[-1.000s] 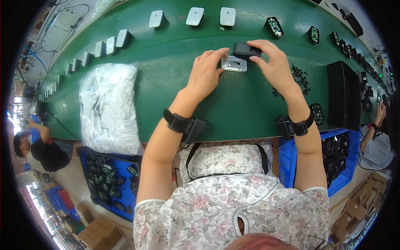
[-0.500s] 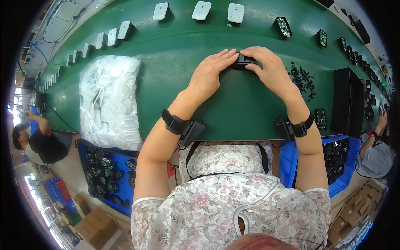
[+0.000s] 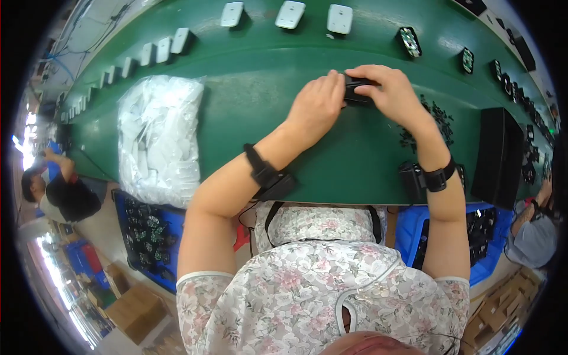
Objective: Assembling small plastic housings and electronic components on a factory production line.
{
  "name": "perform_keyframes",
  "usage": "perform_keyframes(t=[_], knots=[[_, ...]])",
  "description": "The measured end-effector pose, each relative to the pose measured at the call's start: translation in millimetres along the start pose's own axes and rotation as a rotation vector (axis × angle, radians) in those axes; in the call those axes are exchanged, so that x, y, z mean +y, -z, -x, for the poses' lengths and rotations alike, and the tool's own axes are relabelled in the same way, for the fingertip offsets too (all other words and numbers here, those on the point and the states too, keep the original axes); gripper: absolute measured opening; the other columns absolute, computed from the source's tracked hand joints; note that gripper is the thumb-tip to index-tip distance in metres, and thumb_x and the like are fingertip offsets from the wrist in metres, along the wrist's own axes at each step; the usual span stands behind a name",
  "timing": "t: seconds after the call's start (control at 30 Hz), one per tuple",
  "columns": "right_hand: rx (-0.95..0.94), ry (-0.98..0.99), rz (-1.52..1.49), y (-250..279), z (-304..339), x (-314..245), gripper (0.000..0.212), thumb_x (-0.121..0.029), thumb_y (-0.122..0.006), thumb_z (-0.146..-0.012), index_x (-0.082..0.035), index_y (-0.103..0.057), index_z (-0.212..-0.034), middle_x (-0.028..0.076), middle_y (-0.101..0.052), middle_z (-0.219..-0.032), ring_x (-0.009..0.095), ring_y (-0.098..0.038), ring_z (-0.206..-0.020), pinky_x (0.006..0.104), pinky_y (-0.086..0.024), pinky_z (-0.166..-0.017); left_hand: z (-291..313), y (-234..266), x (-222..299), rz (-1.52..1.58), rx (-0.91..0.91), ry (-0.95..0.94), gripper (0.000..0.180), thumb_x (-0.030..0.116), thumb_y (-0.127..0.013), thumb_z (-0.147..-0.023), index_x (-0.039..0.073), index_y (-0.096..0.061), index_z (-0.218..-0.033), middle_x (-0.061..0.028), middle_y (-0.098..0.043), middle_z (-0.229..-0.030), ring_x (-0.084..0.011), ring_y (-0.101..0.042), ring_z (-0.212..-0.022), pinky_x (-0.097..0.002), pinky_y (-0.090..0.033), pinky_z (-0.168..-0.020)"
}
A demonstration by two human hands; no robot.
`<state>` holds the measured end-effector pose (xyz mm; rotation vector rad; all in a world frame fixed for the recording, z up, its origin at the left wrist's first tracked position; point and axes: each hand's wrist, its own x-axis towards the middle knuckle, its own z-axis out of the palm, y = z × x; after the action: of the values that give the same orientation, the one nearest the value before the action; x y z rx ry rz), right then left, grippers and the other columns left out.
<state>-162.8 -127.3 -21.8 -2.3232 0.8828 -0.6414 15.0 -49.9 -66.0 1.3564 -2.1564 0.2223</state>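
Observation:
A small black plastic casing [image 3: 358, 94] is between my two hands over the green table. My right hand [image 3: 391, 94] grips its right end, with the thumb along the near side and the fingers over the far side. My left hand [image 3: 320, 102] is closed against its left end, fingers together and the back of the hand turned up, covering that end. Several tiny black parts [image 3: 441, 121] lie scattered just right of my right wrist. Farther off stands an open casing with a green circuit board [image 3: 409, 41].
A clear bag of white plastic covers [image 3: 158, 139] lies left on the table [image 3: 254, 77]. White-topped units [image 3: 339, 19] line the far edge. A black box [image 3: 497, 157] stands right. Blue bins [image 3: 408, 231] sit below the near edge. Co-workers [image 3: 68, 189] are at both sides.
My left hand has turned over more, its fingers now bunched against the casing's left end, and the left elbow has swung outward. The view has shifted slightly.

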Motion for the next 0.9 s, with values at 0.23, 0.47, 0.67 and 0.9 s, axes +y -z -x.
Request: perform_keyframes(t=[0.23,0.47,0.67,0.9], knots=[[0.207,-0.048,-0.093,2.5,-5.1,0.3,0.029,-0.009,-0.058,-0.088,-0.002,-0.059,-0.116,0.008,-0.066,-0.102,0.016,-0.062,-0.092,0.0281,-0.046,-0.085,-10.3,6.6,-39.8,0.325,0.25,0.396,0.027,0.018,-0.064,-0.081,-0.002,-0.059,-0.099,-0.02,-0.062,-0.09,-0.036,-0.059,-0.086,-0.0411,-0.049,-0.075],[0.175,-0.203,-0.344,-0.5,46.9,-36.2,0.024,-0.009,-0.054,-0.092,-0.002,-0.06,-0.114,0.006,-0.065,-0.102,0.013,-0.061,-0.093,0.0253,-0.046,-0.083,16.5,61.3,-219.5,0.68,0.468,1.136,0.03,0.015,-0.052,-0.093,-0.013,-0.06,-0.095,-0.0142,-0.067,-0.075,-0.0201,-0.066,-0.056,-0.0288,-0.053,-0.053],[0.115,-0.207,-0.434,-4.0,61.2,-48.5,0.023,-0.011,-0.054,-0.093,0.0,-0.06,-0.112,0.008,-0.065,-0.099,0.015,-0.062,-0.087,0.0259,-0.047,-0.08,8.5,53.9,-271.1,0.664,0.403,1.395,0.03,0.014,-0.05,-0.094,-0.015,-0.057,-0.098,-0.0181,-0.067,-0.076,-0.0222,-0.066,-0.055,-0.0279,-0.051,-0.048],[0.112,-0.238,-0.499,-16.2,63.5,-39.1,0.021,-0.012,-0.055,-0.093,0.002,-0.062,-0.107,0.009,-0.065,-0.094,0.014,-0.062,-0.081,0.0256,-0.049,-0.076,14.8,77.7,-292.2,0.333,-0.164,1.363,0.044,0.033,-0.061,-0.088,-0.007,-0.055,-0.106,-0.0153,-0.069,-0.084,-0.0209,-0.064,-0.059,-0.0343,-0.049,-0.05]])
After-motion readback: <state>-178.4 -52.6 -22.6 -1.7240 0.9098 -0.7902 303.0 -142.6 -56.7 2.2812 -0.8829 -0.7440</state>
